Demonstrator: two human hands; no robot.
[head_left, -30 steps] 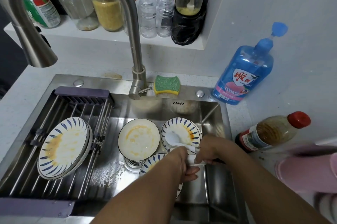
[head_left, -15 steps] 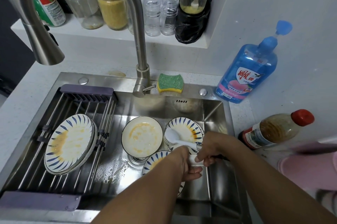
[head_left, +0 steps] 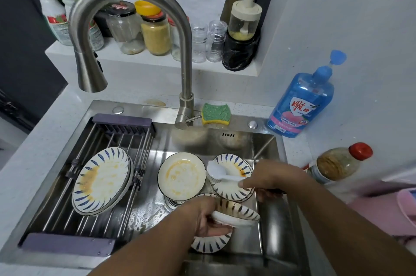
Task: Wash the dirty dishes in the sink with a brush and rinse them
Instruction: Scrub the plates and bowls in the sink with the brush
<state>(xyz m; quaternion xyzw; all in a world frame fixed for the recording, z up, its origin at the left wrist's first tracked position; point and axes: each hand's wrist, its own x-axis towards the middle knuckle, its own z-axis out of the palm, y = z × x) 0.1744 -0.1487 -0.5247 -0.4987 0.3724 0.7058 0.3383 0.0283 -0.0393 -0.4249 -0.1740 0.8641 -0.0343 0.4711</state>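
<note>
Lower middle of the frame: the left hand [head_left: 202, 217] has its fingers curled round the rim of a blue-striped dish [head_left: 240, 211], tipped up over another patterned plate [head_left: 210, 245] down in the sink [head_left: 276, 219]. The right hand [head_left: 269, 180], just right of centre, grips the white brush [head_left: 219, 173], bristles down on a striped plate [head_left: 227, 190]. A sauce-smeared cream bowl [head_left: 181, 176] sits right beside that one, and a stained plate [head_left: 102, 182] lies on the rack [head_left: 122, 121] at left.
</note>
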